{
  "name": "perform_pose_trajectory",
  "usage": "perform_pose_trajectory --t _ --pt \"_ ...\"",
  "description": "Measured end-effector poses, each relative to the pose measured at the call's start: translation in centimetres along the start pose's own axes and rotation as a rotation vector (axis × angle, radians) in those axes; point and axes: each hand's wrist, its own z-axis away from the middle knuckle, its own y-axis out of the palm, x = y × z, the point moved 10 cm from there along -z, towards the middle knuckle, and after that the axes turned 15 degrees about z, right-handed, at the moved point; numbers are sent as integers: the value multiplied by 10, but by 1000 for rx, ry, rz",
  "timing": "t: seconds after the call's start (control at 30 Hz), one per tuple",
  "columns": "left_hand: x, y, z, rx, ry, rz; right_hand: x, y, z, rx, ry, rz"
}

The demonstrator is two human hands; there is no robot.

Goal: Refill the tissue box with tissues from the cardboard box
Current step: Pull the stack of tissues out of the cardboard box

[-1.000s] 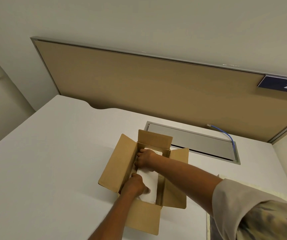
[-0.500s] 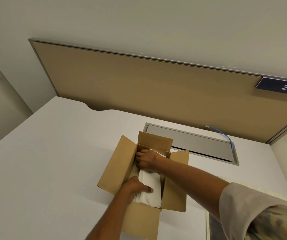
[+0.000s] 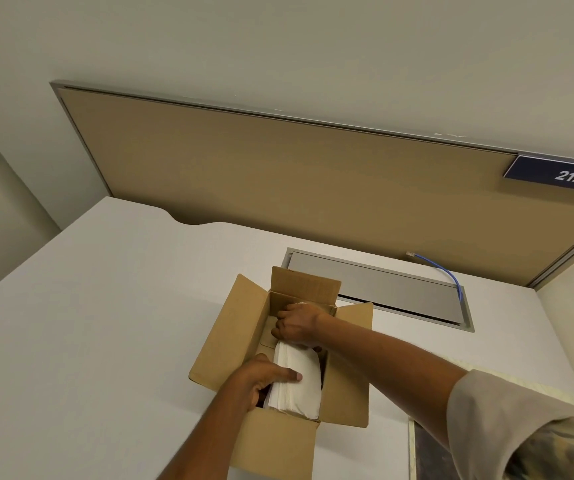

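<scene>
We hold the white stack of folded tissues (image 3: pixel 297 382) at both ends: our left hand (image 3: pixel 261 379) closes on the near end with the thumb on top, and our right hand (image 3: pixel 296 325) curls over the far end. The stack sits partly raised inside the open brown cardboard box (image 3: pixel 230 337) on the white table (image 3: pixel 88 323). We judge this the taking-out step. Next we must lift it level, clear of the flaps. The tissue box itself we cannot see.

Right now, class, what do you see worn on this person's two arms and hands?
Both hands are bare: no gloves, rings or watch show. The left hand has a bare forearm with no sleeve in view. The right hand leads up to a loose, short, pale beige sleeve with a darker mottled print below.
</scene>
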Motion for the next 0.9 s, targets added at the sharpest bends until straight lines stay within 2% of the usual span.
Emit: perform_pose_trajectory --t 0.17,0.27,0.33,0.4,0.47,0.57,0.67,0.77,0.9 --pt "-5 7 9 -8 29 -34 -1 6 2 67 -29 -60" --pt "-16 13 15 -42 141 -27 -5 11 -2 122 -54 -187" --pt "-26 18 20 -88 212 -42 -15 14 3 234 -8 -302" --pt "-34 23 26 -125 250 -33 -32 10 12 292 140 -512" --pt "-42 26 29 -148 277 -65 -39 -1 13 244 107 -463" --pt "-52 20 38 -200 299 -101 -37 -10 18 266 45 -453" --pt "-60 10 54 -234 326 -80 -31 -22 20 223 -96 -258" --pt "-66 1 73 -257 357 -132 -44 -40 28 130 -65 -268" --pt "-80 -4 110 -281 433 -337 -68 -58 59 37 77 -428"
